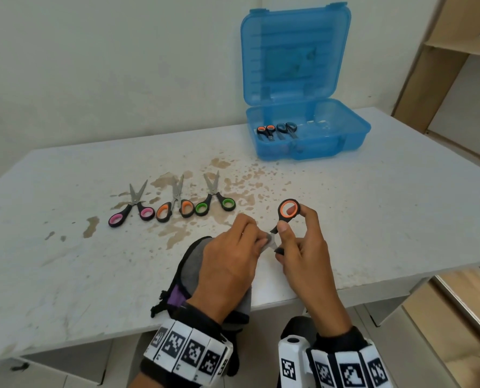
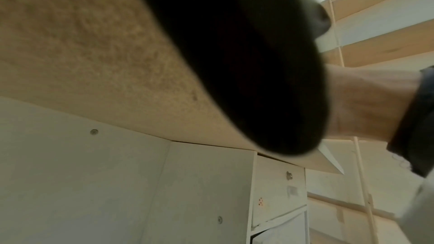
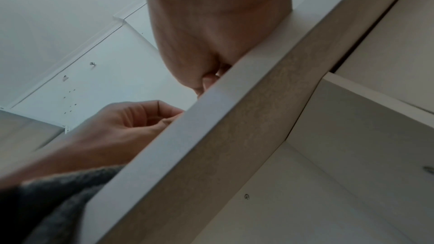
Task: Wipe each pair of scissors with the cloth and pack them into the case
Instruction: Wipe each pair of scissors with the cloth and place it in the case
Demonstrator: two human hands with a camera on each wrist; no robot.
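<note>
Left hand (image 1: 227, 259): pinching the grey cloth (image 1: 194, 264) round the blades at the tabletop (image 1: 373, 208) near edge
Right hand (image 1: 300, 247): gripping orange-handled scissors (image 1: 287, 212) by the handles; one loop up
Waiting: pink scissors (image 1: 132, 211); orange scissors (image 1: 174, 210); green scissors (image 1: 215, 204); all in a row mid-tabletop
Blue case (image 1: 308, 130): open at the back; two pairs inside

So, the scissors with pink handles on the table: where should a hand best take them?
Probably by the handle loops of the pink-handled scissors, coming from the near table edge: the loops point toward the person, while the slightly open blades point away.
</note>
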